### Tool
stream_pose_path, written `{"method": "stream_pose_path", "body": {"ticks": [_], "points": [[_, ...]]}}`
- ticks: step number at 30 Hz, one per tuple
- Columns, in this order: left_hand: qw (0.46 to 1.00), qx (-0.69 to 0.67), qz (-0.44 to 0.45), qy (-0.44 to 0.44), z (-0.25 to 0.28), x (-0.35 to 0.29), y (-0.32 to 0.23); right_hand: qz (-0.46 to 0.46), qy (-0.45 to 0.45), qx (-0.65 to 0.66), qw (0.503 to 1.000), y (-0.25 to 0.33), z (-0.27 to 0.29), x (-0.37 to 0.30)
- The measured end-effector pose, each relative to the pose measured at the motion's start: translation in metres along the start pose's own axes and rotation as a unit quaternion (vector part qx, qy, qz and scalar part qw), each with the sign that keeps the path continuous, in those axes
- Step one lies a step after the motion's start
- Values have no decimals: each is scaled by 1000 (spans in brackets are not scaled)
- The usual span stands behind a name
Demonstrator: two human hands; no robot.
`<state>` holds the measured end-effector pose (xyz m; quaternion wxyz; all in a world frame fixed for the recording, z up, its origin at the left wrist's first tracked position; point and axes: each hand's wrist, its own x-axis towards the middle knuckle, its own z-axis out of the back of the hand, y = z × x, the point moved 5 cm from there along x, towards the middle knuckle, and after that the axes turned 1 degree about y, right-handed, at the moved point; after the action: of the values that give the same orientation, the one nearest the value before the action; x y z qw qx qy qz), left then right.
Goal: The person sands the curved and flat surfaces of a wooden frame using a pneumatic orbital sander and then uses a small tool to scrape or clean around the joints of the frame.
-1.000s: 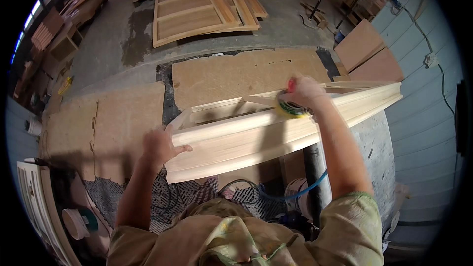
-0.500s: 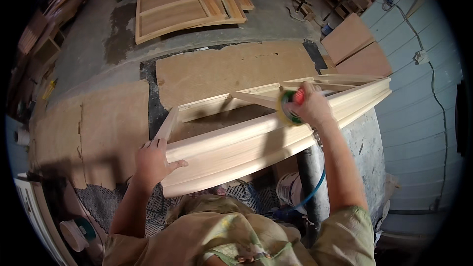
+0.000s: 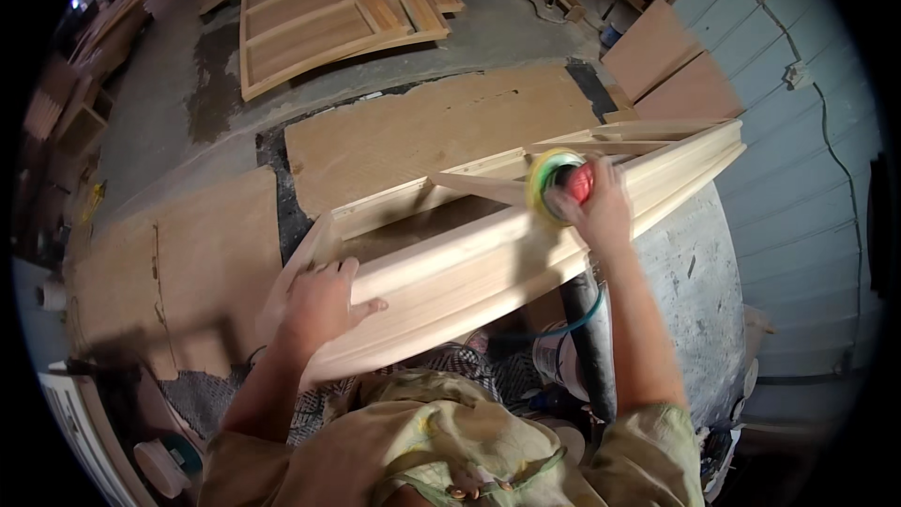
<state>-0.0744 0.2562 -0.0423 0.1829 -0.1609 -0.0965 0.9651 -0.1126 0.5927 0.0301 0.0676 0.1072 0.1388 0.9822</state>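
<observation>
A long pale wooden frame [image 3: 441, 284] with a moulded outer edge and inner crosspieces slants across in front of me, its far end up to the right. My left hand [image 3: 324, 308] grips its near left corner, thumb on the outer face and fingers over the top. In my right hand [image 3: 605, 207] is an air sander [image 3: 580, 183], red on top, with a round yellow-green pad [image 3: 542, 178]. The pad is blurred by motion and tilted at the frame's upper edge; whether it touches the wood I cannot tell. A blue-green hose [image 3: 563, 329] hangs below.
A dark padded support [image 3: 591, 347] and a grey curved surface [image 3: 690, 272] are under the frame's right part. A white bucket [image 3: 556, 361] stands below. Board sheets [image 3: 441, 127] cover the floor beyond, with stacked wooden panels [image 3: 310, 23] farther off. A pale wall [image 3: 798, 160] runs along the right.
My view has shifted slightly. The sander's pad now turns more toward me, tilted at the frame's upper edge. My left hand still holds the left corner.
</observation>
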Motion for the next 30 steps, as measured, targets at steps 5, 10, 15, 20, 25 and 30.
{"method": "stream_pose_path", "body": {"ticks": [5,10,15,20,25,30], "points": [[1000,-10,25,-4,0,23,-26,23,-36,35,998,-7,-8,-11],[998,-17,43,-46,-4,25,-32,325,-140,61,933,56,-49,-99],[996,-41,25,-77,-7,36,-46,29,-210,90,973,-99,-6,-18],[982,-35,-60,-178,-16,54,-63,-24,-69,57,996,-81,0,3],[983,44,-13,-180,-17,60,-79,242,21,71,968,-20,-8,-25],[990,23,37,-137,-6,68,-96,12,109,-106,988,-169,33,118]]}}
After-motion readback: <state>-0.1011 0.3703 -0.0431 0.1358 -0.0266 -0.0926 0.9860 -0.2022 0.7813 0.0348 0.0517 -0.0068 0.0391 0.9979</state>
